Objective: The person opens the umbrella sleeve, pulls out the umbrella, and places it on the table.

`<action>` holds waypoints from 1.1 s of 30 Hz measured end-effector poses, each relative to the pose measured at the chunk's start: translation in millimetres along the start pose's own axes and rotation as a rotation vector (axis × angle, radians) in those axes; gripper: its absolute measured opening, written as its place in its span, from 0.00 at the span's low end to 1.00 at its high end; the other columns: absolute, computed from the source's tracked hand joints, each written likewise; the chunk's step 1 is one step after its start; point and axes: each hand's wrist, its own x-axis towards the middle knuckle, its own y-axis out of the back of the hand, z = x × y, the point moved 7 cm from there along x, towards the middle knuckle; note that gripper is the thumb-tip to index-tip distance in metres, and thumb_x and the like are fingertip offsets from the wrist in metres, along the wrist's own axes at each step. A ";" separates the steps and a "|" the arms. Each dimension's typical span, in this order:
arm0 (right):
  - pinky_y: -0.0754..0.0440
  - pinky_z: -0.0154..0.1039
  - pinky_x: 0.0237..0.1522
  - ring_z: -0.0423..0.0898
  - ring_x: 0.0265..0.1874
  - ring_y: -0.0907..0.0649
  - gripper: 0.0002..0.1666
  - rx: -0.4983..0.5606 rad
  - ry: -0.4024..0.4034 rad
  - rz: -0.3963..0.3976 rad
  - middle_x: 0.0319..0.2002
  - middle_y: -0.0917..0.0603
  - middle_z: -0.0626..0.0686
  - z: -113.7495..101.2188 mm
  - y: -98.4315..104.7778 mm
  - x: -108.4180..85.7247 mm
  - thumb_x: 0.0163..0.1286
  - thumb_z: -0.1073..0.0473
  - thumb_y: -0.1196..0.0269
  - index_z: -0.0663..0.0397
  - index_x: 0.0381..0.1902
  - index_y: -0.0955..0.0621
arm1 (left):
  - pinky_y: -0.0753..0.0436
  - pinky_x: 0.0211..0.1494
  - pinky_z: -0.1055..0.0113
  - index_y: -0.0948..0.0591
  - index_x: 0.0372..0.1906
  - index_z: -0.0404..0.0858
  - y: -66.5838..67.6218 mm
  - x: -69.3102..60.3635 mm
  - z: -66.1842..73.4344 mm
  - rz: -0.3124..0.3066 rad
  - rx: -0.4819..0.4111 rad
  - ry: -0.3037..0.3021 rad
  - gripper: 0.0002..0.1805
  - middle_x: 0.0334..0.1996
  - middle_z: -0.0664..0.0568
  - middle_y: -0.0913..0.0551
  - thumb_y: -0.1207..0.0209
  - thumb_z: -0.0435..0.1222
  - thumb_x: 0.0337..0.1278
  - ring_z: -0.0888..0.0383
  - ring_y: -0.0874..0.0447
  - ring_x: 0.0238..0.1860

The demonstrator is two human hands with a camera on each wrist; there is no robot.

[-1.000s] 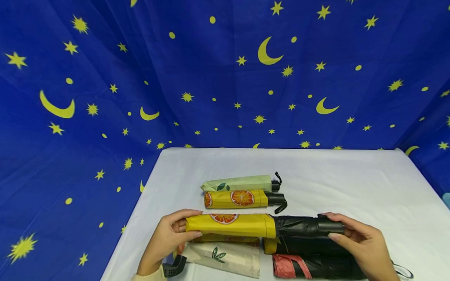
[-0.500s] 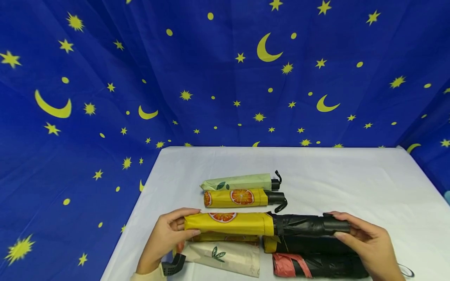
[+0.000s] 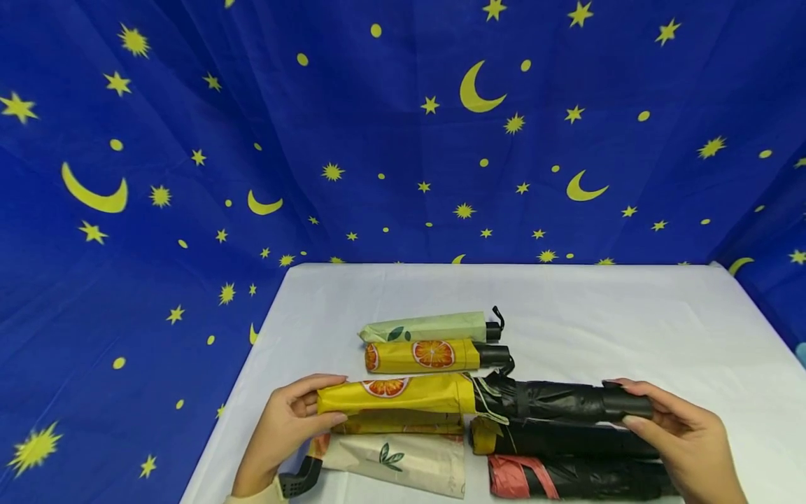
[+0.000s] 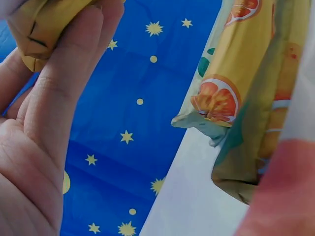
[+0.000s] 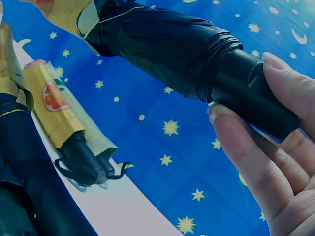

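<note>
In the head view, my left hand (image 3: 277, 430) pinches the end of a yellow umbrella cover (image 3: 428, 395) printed with orange slices. A folded black umbrella (image 3: 560, 400) sticks far out of the cover's right end, and a loose pale drawstring shows at the mouth. My right hand (image 3: 686, 437) holds the umbrella by its black handle (image 5: 258, 93) between thumb and fingers, plainly seen in the right wrist view. How much of the umbrella is still inside the cover is hidden. Both are held level above the table.
Behind lie a yellow covered umbrella (image 3: 418, 357) and a pale green one (image 3: 434, 327). In front lie another yellow cover (image 3: 403, 423), a beige leaf-print cover (image 3: 422, 463), a bare black umbrella (image 3: 567, 442) and one with a red end (image 3: 510, 477). A starry blue cloth (image 3: 390, 140) hangs behind the white table (image 3: 630, 315).
My right hand has moved right with the black umbrella, and my left hand slightly left with the cover. More of the umbrella shows outside the cover, and the drawstring has come into sight.
</note>
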 end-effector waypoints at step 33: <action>0.14 0.48 0.42 0.51 0.55 0.15 0.27 -0.003 0.014 0.083 0.59 0.17 0.59 -1.2 44.7 -3.1 0.67 0.91 0.53 0.90 0.65 0.37 | 0.14 0.53 0.58 0.26 0.64 0.21 45.5 5.1 -0.1 0.097 0.080 0.033 0.27 0.61 0.41 0.19 0.35 0.19 0.59 0.50 0.16 0.58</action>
